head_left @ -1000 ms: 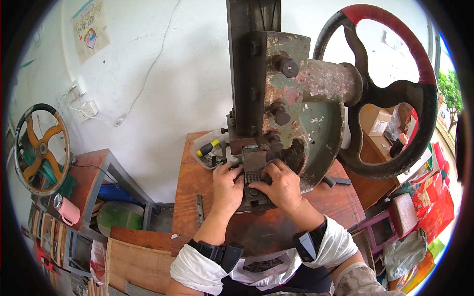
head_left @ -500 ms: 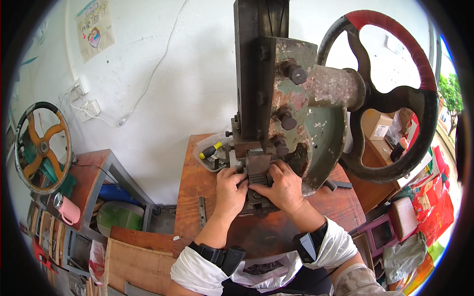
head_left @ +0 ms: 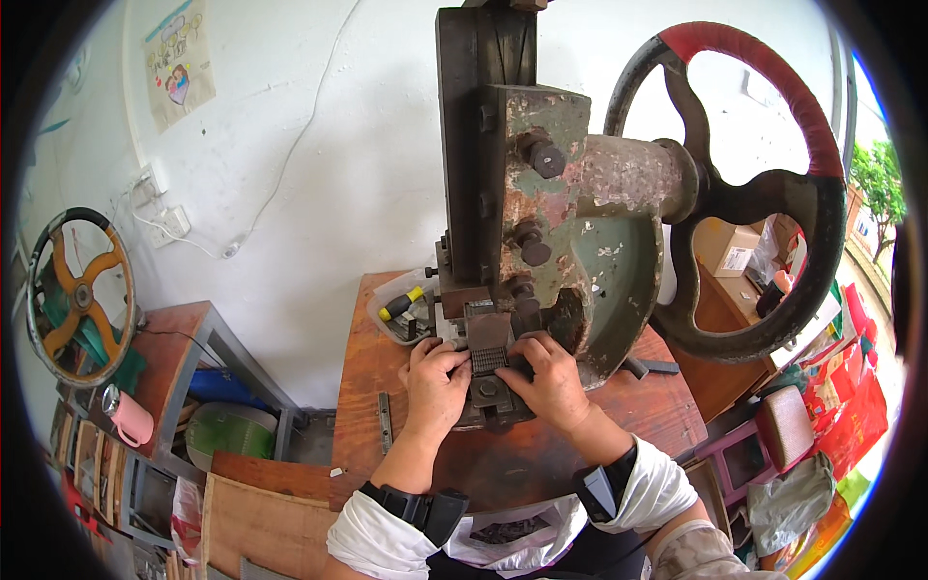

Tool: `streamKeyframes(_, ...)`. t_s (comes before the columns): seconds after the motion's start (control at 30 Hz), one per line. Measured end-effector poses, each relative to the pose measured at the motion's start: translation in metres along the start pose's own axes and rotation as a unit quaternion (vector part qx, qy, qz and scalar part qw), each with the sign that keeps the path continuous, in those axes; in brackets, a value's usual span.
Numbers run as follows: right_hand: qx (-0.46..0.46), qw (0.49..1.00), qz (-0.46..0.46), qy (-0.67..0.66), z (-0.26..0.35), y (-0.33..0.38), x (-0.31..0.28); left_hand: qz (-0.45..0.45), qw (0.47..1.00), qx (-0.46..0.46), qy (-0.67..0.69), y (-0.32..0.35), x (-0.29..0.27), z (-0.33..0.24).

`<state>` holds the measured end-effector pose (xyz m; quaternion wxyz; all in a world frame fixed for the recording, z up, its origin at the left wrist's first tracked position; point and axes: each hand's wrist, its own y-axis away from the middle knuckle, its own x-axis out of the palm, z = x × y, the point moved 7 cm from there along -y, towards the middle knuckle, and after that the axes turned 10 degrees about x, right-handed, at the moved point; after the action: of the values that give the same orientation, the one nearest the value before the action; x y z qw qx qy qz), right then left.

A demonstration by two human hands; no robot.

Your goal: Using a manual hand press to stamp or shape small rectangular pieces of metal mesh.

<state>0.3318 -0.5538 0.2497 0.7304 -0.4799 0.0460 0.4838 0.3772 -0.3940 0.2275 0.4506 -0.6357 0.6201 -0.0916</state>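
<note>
A worn hand press [head_left: 541,184] with a large spoked wheel stands ahead of me. At its base, below the ram, sits a small dark metal block with a ribbed front [head_left: 489,361], and a plain brownish plate [head_left: 488,332] rises behind the ribs. My left hand [head_left: 435,385] is closed at the block's left side, thumb and fingers pinched together. On the opposite side my right hand [head_left: 549,385] grips with curled fingers, its thumb at the lower right corner. A bolt [head_left: 488,390] shows in front of the block. The fingertips' exact contact is partly hidden.
A clear plastic tub [head_left: 387,324] with a yellow-black screwdriver [head_left: 400,304] stands left of the press. A metal strip [head_left: 385,422] lies on the wooden table [head_left: 362,387]. Below the front edge hangs a white bag [head_left: 517,546] of dark pieces. The wheel [head_left: 826,232] juts out right.
The whole view has shifted slightly, so the press appears further left and lower. My hands have drawn a little apart, and more of the ribbed front and the bolt shows between them.
</note>
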Motion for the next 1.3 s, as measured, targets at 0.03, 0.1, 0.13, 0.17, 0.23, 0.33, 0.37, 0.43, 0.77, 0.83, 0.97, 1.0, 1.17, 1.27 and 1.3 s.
streamKeyframes(0.03,0.001,1.000,0.000,0.000,0.000,0.000,0.000,0.000,1.000,-0.001,0.000,-0.001,0.000,-0.001)
streamKeyframes(0.1,0.025,0.999,-0.011,-0.022,0.002,0.000,-0.009,0.007,1.000,0.001,-0.012,-0.004,-0.001,-0.008)
streamKeyframes(0.13,0.025,0.999,-0.013,-0.021,0.007,0.000,-0.019,0.007,1.000,0.003,-0.012,-0.004,0.000,-0.010)
streamKeyframes(0.17,0.048,0.998,0.006,-0.048,0.011,-0.002,-0.031,0.004,1.000,0.000,-0.006,-0.004,0.000,-0.008)
streamKeyframes(0.23,0.020,0.997,0.003,-0.078,0.015,-0.010,-0.053,-0.002,1.000,-0.007,-0.005,-0.002,-0.002,-0.002)
streamKeyframes(0.33,-0.004,0.998,0.019,-0.053,0.021,-0.018,-0.066,0.010,1.000,-0.004,-0.006,-0.001,-0.001,0.004)
streamKeyframes(0.37,-0.048,0.998,0.034,-0.031,0.023,-0.016,-0.058,-0.008,1.000,0.005,0.022,0.001,0.001,0.008)
streamKeyframes(0.43,-0.087,0.994,0.067,0.009,0.024,-0.007,-0.039,-0.027,0.998,0.015,0.052,0.001,0.003,0.005)
streamKeyframes(0.77,-0.020,1.000,0.018,0.013,0.006,-0.005,-0.007,-0.016,0.998,0.007,0.060,0.000,0.001,0.001)
streamKeyframes(0.83,0.016,0.999,0.020,0.023,0.003,-0.003,-0.006,-0.006,0.999,0.004,0.049,0.001,0.003,0.003)
streamKeyframes(0.97,0.096,0.995,0.037,0.017,-0.007,-0.006,-0.005,-0.005,0.999,0.032,0.026,-0.004,0.003,-0.001)
streamKeyframes(1.0,0.112,0.992,0.047,0.021,-0.009,-0.007,-0.006,0.005,0.999,0.030,0.015,-0.005,0.005,-0.001)
streamKeyframes(1.17,-0.189,0.964,-0.099,0.157,0.084,-0.007,-0.133,0.017,0.999,-0.035,-0.001,0.005,-0.004,0.016)
streamKeyframes(1.27,0.108,0.856,-0.461,0.208,0.068,-0.023,-0.341,0.037,0.996,-0.053,0.055,-0.004,0.018,0.002)
streamKeyframes(1.3,0.055,0.901,-0.365,0.229,0.049,-0.074,-0.387,0.034,0.994,-0.094,0.049,0.005,0.006,0.016)
